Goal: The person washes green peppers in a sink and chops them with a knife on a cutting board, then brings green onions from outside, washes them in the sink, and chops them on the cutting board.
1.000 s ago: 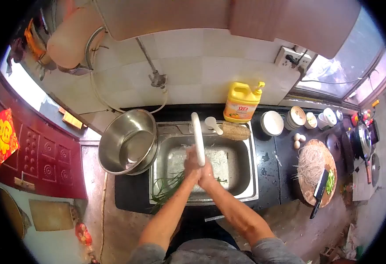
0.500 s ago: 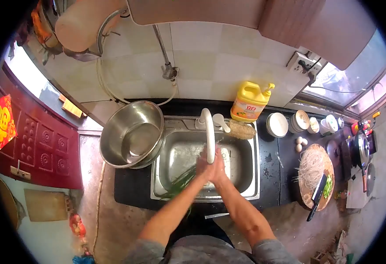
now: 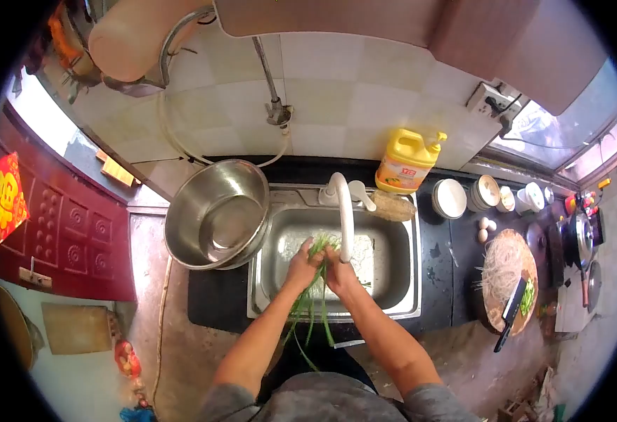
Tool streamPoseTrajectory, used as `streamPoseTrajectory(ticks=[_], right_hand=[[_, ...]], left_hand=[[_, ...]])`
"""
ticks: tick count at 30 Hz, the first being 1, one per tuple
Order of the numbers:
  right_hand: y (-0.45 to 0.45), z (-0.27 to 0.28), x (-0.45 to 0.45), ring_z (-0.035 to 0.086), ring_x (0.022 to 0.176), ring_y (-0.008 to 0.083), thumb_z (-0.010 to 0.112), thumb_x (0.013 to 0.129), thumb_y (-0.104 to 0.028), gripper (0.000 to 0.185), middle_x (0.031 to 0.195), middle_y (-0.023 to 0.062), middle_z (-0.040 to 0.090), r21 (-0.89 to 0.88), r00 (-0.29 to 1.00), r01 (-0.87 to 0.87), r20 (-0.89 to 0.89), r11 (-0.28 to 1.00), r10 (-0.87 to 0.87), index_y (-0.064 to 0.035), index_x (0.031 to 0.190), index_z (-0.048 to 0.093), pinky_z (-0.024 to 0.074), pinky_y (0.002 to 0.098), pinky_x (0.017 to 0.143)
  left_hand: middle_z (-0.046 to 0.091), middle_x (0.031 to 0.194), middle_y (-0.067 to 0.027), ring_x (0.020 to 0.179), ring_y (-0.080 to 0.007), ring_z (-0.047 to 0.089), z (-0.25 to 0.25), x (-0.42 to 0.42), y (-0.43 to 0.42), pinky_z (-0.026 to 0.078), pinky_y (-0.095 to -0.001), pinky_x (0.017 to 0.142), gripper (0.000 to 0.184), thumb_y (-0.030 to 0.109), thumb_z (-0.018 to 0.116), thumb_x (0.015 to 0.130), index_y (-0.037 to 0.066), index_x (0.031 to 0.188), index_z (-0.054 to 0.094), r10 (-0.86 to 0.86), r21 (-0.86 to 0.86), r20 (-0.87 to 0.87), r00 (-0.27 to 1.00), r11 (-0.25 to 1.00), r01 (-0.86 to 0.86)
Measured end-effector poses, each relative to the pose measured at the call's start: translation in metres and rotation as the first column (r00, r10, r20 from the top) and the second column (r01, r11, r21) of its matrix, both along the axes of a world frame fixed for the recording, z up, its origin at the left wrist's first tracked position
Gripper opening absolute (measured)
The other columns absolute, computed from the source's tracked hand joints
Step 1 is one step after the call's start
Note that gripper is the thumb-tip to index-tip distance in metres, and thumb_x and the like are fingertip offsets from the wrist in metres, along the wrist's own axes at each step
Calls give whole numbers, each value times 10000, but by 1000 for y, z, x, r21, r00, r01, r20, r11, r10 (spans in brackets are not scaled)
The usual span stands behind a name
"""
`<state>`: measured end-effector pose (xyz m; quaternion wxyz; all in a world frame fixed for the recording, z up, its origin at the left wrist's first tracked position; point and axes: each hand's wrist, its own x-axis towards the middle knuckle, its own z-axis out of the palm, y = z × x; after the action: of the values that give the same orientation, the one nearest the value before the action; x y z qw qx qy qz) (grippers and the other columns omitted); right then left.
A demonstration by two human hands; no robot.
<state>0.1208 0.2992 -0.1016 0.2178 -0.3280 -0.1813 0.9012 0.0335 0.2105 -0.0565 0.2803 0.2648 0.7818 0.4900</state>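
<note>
Over the steel sink (image 3: pixel 270 243), my two hands are close together with a bunch of green onions (image 3: pixel 317 288) between them. My left hand (image 3: pixel 305 267) is closed round the bunch on its left side. On the other side my right hand (image 3: pixel 338 273) also grips it, just beneath the spout of the white faucet (image 3: pixel 345 225). Tangled leaf ends show above the fingers, and long green leaves hang down over the sink's front edge. The fingertips are partly hidden by the greens. Small bits lie on the sink bottom.
Left of the sink stands a large steel basin (image 3: pixel 217 211). Behind it are a yellow detergent jug (image 3: pixel 405 162) and a brown loofah (image 3: pixel 393 207). To the right are bowls (image 3: pixel 450 199), eggs (image 3: pixel 484 233) and a round cutting board (image 3: pixel 495 309) with noodles, chopped greens and a knife (image 3: pixel 511 309).
The green onions have swung from lying left of my hands to hanging down between them, with tangled ends now upward. My hands have moved slightly apart, and the view has shifted a little.
</note>
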Motion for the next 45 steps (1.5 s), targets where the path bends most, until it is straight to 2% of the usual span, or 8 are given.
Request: streamPoseTrajectory(ticks=[7,11,25,29,31,36,39,45], right_hand=[[-2,40,14,514,1189,227,544,951,-16,577,1272,104,544,237,994,-103,70,966,89,-109,1471,312,407,357,1042],[7,20,9,538,1149,210,603,945,-112,475,1268,82,546,301,999,-49,16,952,47,-50,1388,440,430,351,1019],[56,84,16,566,705,99,505,1008,-351,354,748,19,611,731,940,-124,303,671,-156,-30,1025,653,471,265,662],[69,129,27,617,731,116,546,999,-368,352,770,17,656,637,969,83,129,767,-212,-34,1019,656,497,275,722],[60,136,35,624,725,128,565,992,-331,319,774,30,665,796,877,176,140,579,-460,-31,1019,669,493,285,696],[15,85,65,679,806,241,376,1001,-558,630,985,152,713,-3,820,-469,372,883,436,2,1107,642,534,365,699],[-14,61,22,644,815,244,434,1018,-380,375,897,100,657,-309,995,-96,-29,946,91,-55,938,605,531,396,709],[-14,-15,-18,523,612,211,539,941,-138,145,683,59,488,-395,991,30,131,918,24,-73,816,510,420,296,514]], left_hand=[[657,1173,-79,1075,-153,573,6,-12,-9,429,-295,960,387,274,496,1023,88,1357,549,-106,172,423,900,985,35],[614,1271,-119,1148,-198,564,22,8,0,427,-313,989,466,201,504,1008,123,1460,418,-101,-60,88,991,993,106],[589,1234,-49,1114,-161,540,61,24,58,470,-330,927,406,128,580,925,68,1324,528,-368,202,551,749,930,308],[598,1184,-71,1086,-127,565,-6,28,81,484,-286,880,372,94,546,936,49,1306,534,-340,203,-35,940,918,339],[647,1004,-66,934,-122,602,-21,8,81,487,-291,782,231,202,600,954,37,1109,646,-164,365,458,874,931,-17],[606,721,-21,675,-154,586,36,25,42,481,-314,662,396,379,609,961,23,789,621,201,257,722,662,810,-527],[599,707,-4,653,-122,560,10,42,0,452,-283,631,383,361,609,967,36,766,635,7,334,780,625,840,-427],[580,670,13,600,-64,491,37,57,-33,369,-251,545,310,233,642,954,75,691,599,136,383,562,816,831,-402]])
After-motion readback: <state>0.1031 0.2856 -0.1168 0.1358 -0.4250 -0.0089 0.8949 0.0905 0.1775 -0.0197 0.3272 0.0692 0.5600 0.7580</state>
